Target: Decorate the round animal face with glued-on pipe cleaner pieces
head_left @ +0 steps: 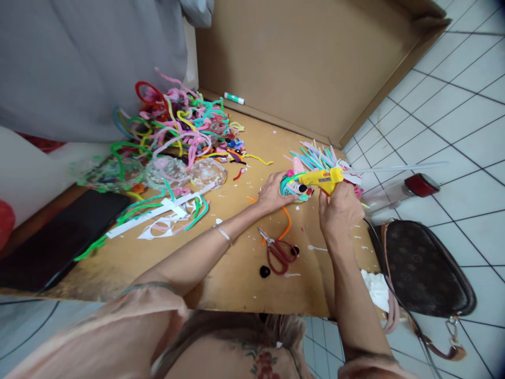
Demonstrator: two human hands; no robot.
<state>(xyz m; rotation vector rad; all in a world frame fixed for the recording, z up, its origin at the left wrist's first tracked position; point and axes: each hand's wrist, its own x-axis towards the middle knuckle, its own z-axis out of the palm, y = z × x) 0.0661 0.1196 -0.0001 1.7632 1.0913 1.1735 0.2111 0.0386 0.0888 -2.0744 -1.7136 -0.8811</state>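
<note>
In my right hand [342, 208] is a yellow hot glue gun [324, 180], gripped by its handle, with a clear glue stick [406, 167] jutting from its back. Its nozzle end points left, over a small pipe-cleaner craft figure [291, 187] in teal, white and pink with black and red dots. My left hand [273, 192] has its fingers closed around the figure's left side. Whether the nozzle touches the figure I cannot tell. Below them lie red-handled scissors [278, 253], an orange pipe cleaner [289, 223] and a black pompom [264, 271].
A heap of coloured pipe cleaners [185, 123] covers the left back, beside clear plastic bags [165, 171] and paper scraps [169, 209]. A black phone-like slab [59, 237] lies left. Cardboard [307, 68] stands behind. A glue stick tube [234, 98], bottle [422, 183] and brown bag [428, 266] are also around.
</note>
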